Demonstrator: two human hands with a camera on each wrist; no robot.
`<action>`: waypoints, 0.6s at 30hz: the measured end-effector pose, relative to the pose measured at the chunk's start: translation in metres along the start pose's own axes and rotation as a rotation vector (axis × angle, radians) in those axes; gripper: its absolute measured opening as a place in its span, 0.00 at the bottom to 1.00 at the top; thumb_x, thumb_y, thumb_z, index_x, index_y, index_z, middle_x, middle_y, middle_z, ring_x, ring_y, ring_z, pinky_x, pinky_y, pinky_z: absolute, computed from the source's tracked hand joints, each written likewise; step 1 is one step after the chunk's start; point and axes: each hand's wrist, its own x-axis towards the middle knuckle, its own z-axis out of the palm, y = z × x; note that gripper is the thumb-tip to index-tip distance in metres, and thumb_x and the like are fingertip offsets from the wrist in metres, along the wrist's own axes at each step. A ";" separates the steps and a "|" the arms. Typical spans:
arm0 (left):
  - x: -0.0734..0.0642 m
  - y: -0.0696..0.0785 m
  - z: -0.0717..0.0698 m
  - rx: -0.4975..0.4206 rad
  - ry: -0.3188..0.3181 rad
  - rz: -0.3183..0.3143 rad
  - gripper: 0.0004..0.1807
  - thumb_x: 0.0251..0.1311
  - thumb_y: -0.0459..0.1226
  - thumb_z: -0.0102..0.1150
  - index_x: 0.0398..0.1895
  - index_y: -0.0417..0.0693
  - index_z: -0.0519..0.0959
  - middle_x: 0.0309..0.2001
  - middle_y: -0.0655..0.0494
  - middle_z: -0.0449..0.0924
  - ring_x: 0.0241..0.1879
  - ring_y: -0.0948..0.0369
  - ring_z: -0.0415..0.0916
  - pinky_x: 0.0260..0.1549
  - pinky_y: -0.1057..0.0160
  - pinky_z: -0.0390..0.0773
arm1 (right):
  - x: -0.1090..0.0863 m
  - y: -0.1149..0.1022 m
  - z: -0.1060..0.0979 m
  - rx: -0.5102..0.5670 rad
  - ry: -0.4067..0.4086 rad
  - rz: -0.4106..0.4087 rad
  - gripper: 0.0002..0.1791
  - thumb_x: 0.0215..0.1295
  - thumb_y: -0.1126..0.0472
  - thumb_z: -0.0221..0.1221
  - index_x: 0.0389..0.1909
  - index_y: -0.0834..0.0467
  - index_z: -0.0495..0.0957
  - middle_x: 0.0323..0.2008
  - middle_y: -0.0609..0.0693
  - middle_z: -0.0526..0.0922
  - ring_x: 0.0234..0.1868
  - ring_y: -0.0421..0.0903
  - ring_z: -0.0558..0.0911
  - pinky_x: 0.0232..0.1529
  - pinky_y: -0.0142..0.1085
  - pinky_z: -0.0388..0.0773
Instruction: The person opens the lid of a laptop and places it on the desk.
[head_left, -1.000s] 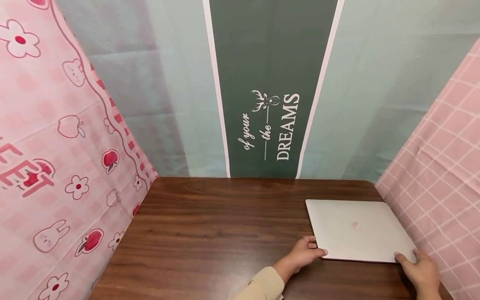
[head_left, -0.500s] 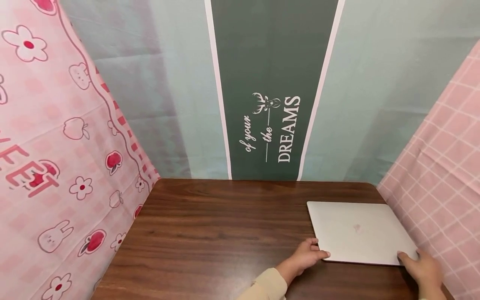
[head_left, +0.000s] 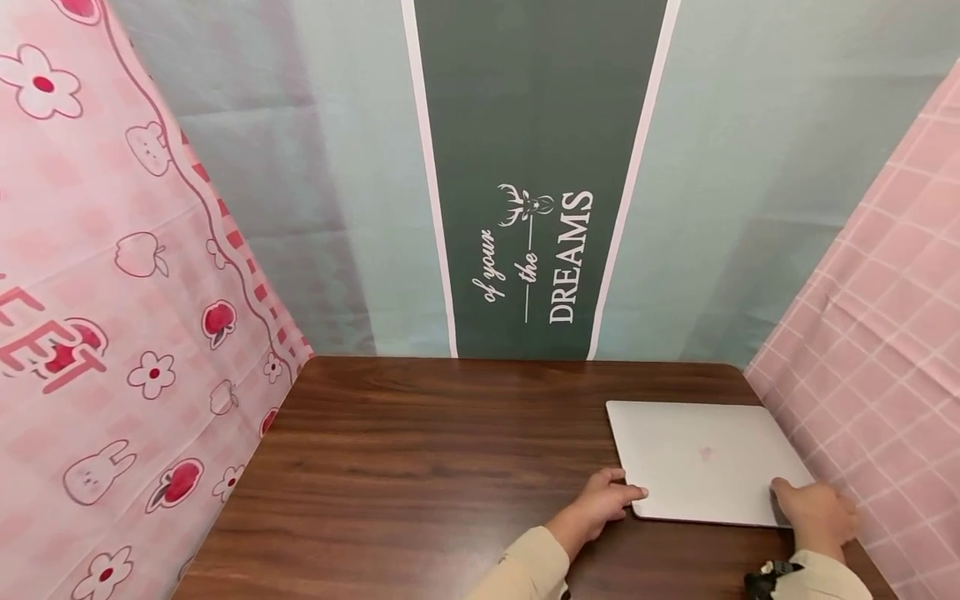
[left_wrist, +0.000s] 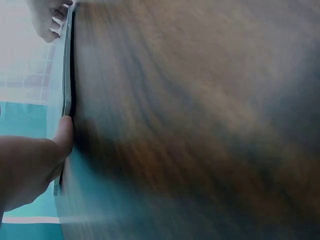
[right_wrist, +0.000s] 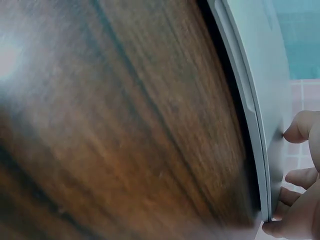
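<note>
A closed silver laptop [head_left: 705,458] lies flat at the right side of the wooden table. At its near left corner, my left hand [head_left: 602,502] holds it with the thumb on the corner and the fingers along the left edge. The left wrist view shows that thumb [left_wrist: 64,134] right against the laptop's thin edge. My right hand [head_left: 817,512] is over the near right corner, thumb on the lid and fingers bent over the right edge. In the right wrist view, its fingertips [right_wrist: 272,228] are at the laptop's corner.
The brown wooden table [head_left: 420,475] extends left of the laptop. A pink grid cloth [head_left: 877,333] hangs close along the right side, and a patterned pink cloth [head_left: 165,333] on the left. A green curtain [head_left: 517,125] hangs behind. A black device [head_left: 772,577] is on my right wrist.
My right hand has shifted forward and turned from the near right corner onto the right edge and lid, its sleeve coming into view. My left hand and the laptop stay nearly in place.
</note>
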 end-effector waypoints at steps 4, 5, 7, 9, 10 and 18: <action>-0.002 0.002 -0.007 0.028 0.007 -0.009 0.24 0.50 0.29 0.63 0.50 0.32 0.69 0.39 0.49 0.73 0.39 0.52 0.74 0.42 0.47 0.74 | -0.004 -0.002 0.007 0.001 0.029 -0.006 0.43 0.58 0.48 0.48 0.44 0.92 0.58 0.38 0.86 0.58 0.44 0.78 0.60 0.39 0.60 0.62; -0.003 0.003 -0.008 0.031 0.004 -0.012 0.23 0.50 0.29 0.63 0.51 0.32 0.69 0.39 0.49 0.74 0.39 0.52 0.74 0.42 0.47 0.74 | -0.005 -0.001 0.008 0.007 0.028 -0.003 0.43 0.58 0.48 0.47 0.44 0.92 0.58 0.37 0.85 0.58 0.44 0.79 0.59 0.39 0.60 0.62; -0.005 0.004 -0.010 0.025 0.002 -0.014 0.23 0.51 0.30 0.63 0.51 0.32 0.69 0.38 0.50 0.74 0.39 0.52 0.74 0.42 0.47 0.74 | -0.006 0.000 0.009 0.005 0.040 -0.013 0.42 0.59 0.48 0.47 0.42 0.92 0.59 0.37 0.85 0.58 0.43 0.78 0.59 0.38 0.60 0.62; -0.006 0.004 -0.010 0.021 0.006 -0.009 0.23 0.51 0.30 0.63 0.51 0.32 0.69 0.37 0.50 0.75 0.39 0.52 0.74 0.41 0.47 0.74 | -0.007 0.001 0.008 0.004 0.048 -0.017 0.41 0.59 0.48 0.46 0.41 0.93 0.59 0.36 0.85 0.58 0.43 0.78 0.59 0.37 0.60 0.62; -0.007 0.004 -0.010 0.020 0.008 -0.008 0.23 0.51 0.30 0.63 0.50 0.32 0.69 0.37 0.50 0.74 0.39 0.52 0.74 0.41 0.48 0.74 | -0.008 0.001 0.008 -0.005 0.048 -0.018 0.41 0.60 0.48 0.45 0.40 0.92 0.60 0.35 0.85 0.58 0.43 0.78 0.60 0.37 0.60 0.62; -0.014 0.002 -0.014 0.057 0.030 -0.015 0.22 0.50 0.32 0.64 0.48 0.35 0.70 0.34 0.52 0.75 0.35 0.54 0.75 0.36 0.51 0.77 | -0.019 0.010 0.009 0.040 0.115 -0.051 0.33 0.57 0.50 0.47 0.39 0.83 0.67 0.35 0.83 0.64 0.41 0.76 0.62 0.33 0.60 0.63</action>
